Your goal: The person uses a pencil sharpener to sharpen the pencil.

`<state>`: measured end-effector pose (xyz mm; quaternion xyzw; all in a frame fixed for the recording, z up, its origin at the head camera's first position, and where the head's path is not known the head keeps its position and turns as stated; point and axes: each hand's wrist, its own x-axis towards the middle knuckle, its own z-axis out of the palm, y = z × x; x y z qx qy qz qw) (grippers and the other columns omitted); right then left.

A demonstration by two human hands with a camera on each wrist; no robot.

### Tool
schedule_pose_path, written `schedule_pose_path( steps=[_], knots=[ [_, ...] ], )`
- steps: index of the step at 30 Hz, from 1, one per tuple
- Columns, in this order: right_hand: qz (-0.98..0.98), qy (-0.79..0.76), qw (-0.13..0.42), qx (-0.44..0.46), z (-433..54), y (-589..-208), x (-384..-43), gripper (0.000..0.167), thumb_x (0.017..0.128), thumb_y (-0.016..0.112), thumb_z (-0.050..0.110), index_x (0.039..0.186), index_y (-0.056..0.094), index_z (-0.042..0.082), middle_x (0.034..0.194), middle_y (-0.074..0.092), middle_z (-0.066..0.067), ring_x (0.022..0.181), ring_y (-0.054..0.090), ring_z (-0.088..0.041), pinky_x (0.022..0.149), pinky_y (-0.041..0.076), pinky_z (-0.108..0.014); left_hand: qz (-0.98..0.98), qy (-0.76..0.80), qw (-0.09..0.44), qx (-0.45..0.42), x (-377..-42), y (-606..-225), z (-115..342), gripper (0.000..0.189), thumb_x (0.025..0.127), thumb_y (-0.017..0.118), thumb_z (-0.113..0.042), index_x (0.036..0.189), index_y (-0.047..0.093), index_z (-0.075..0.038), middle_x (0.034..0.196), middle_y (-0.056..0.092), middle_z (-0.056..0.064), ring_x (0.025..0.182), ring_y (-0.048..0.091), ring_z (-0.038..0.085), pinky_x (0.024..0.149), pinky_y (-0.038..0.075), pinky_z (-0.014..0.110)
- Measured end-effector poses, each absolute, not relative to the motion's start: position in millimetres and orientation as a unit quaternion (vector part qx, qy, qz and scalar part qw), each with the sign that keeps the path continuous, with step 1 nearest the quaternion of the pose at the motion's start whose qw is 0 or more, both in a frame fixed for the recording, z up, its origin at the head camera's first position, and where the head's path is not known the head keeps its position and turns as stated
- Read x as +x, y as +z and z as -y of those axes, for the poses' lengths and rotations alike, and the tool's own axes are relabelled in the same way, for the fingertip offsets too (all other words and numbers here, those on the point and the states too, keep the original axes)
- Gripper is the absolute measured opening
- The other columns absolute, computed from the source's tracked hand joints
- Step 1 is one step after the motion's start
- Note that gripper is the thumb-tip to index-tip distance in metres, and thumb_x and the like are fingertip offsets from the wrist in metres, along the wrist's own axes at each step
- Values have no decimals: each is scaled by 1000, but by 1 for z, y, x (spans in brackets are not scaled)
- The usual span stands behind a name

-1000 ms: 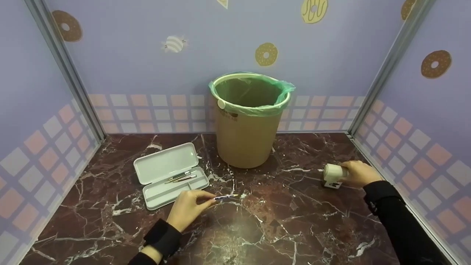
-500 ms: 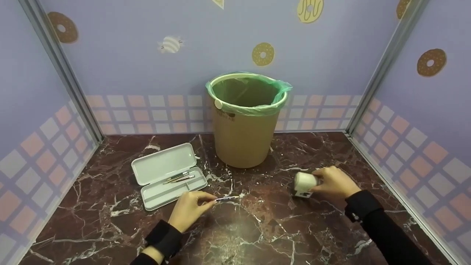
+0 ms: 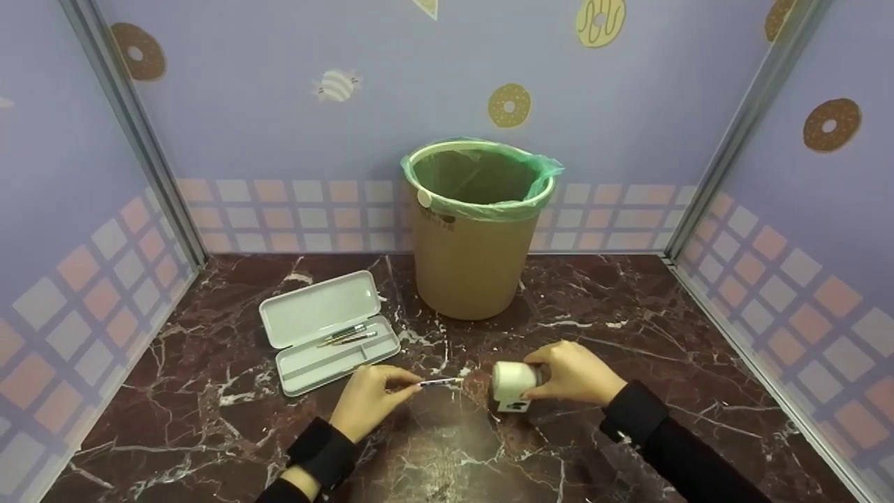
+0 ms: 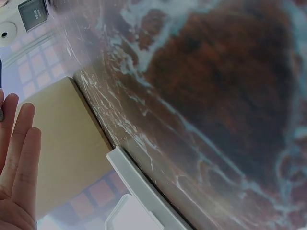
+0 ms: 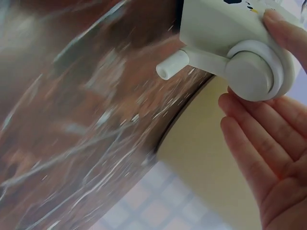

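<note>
My left hand (image 3: 369, 399) pinches a thin pencil (image 3: 438, 382) by one end, its tip pointing right. Facing that tip is a white hand-crank pencil sharpener (image 3: 513, 381), which my right hand (image 3: 574, 374) grips from its right side. The tip and the sharpener stand a small gap apart. In the right wrist view the sharpener's crank handle (image 5: 173, 64) shows, with the thumb on top and fingers beneath the body. In the left wrist view the sharpener's round pencil hole (image 4: 5, 34) and dark window (image 4: 33, 13) show at the top left.
A grey pencil case (image 3: 300, 384) lies unfolded behind my left hand, with several thin brushes or pencils (image 3: 349, 335) in it. Behind it to the right stands a tan bin (image 3: 469, 272) with a green liner (image 3: 489, 211). Patterned walls enclose the dark marbled table (image 3: 230, 447).
My right hand has carried the sharpener leftward across the table, from the far right to close by the pencil's tip. My left hand and the pencil have stayed nearly in place.
</note>
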<state>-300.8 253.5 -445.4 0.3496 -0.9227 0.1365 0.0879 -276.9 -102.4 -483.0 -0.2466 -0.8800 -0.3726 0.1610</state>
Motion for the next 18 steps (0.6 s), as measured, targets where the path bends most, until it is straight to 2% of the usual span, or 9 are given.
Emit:
schedule_pose_path(
  steps=[7, 18],
  knots=[
    [914, 112, 106, 375, -228, -445, -294, 44, 74, 90, 42, 103, 79, 12, 94, 80, -1, 77, 72, -11, 66, 56, -26, 885, -364, 148, -250, -276, -485, 105, 9, 84, 81, -16, 93, 82, -13, 93, 82, 4, 83, 77, 16, 80, 61, 32],
    [911, 118, 84, 387, -210, -443, -291, 42, 76, 89, 41, 105, 78, 13, 96, 80, 0, 77, 71, -9, 66, 54, -24, 876, -374, 145, -267, -274, -486, 107, 9, 84, 81, -14, 93, 82, -13, 92, 82, 4, 81, 76, 15, 78, 61, 28]
  ],
)
